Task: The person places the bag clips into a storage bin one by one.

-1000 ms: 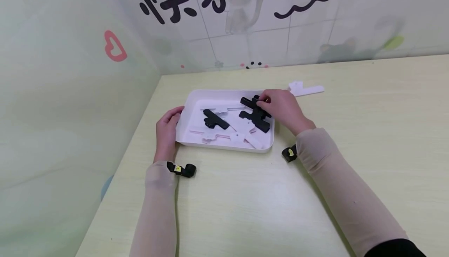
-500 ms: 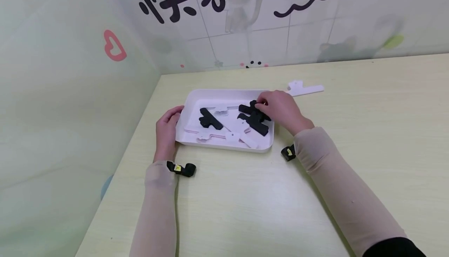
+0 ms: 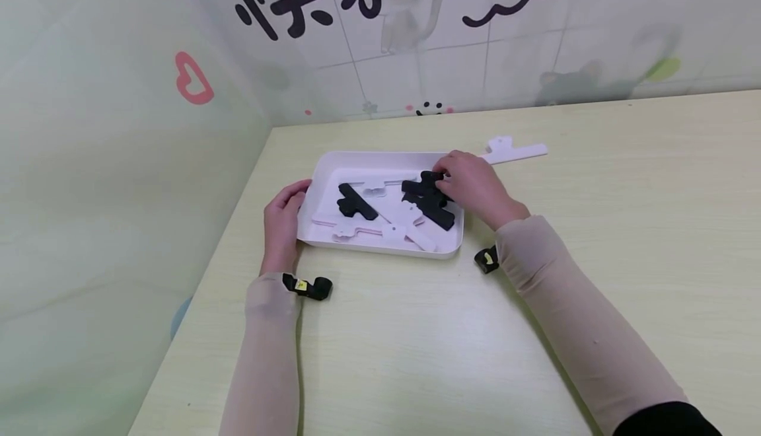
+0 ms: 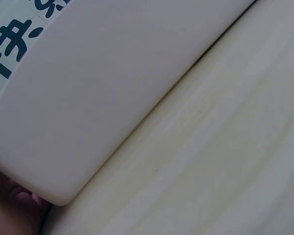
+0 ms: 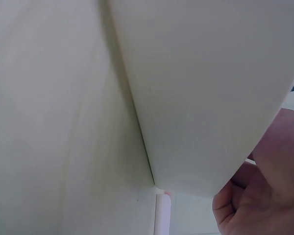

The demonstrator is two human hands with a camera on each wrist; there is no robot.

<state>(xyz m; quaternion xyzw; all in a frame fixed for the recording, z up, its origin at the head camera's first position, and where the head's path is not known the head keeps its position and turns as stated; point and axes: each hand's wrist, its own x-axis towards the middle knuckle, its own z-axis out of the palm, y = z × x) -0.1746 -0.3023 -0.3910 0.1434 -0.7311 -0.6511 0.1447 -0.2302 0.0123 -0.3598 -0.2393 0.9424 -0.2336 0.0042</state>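
A white tray (image 3: 380, 251) sits on the table with black and white plastic clips inside. My left hand (image 3: 284, 224) grips its left end; the left wrist view shows the tray's outer wall (image 4: 98, 93) with part of that hand (image 4: 14, 208) at the corner. Over the tray's right rim, my right hand (image 3: 475, 186) pinches a black clip (image 3: 419, 187) between thumb and fingers. That clip overlaps a second black clip (image 3: 438, 215) below it. Another black clip (image 3: 357, 202) lies left of centre, among several white clips (image 3: 357, 232). In the right wrist view, the tray wall hides my right fingertips.
One white clip (image 3: 518, 152) lies on the table (image 3: 624, 191) beyond the tray's back right corner. A white wall (image 3: 452, 66) with printed lettering stands behind the table, and a pale wall (image 3: 119, 178) rises along its left side.
The pinched black clip has moved slightly left and down onto the other clip. Earlier, the left black clip and the front white clips slid a little leftward. My left hand has stayed put.
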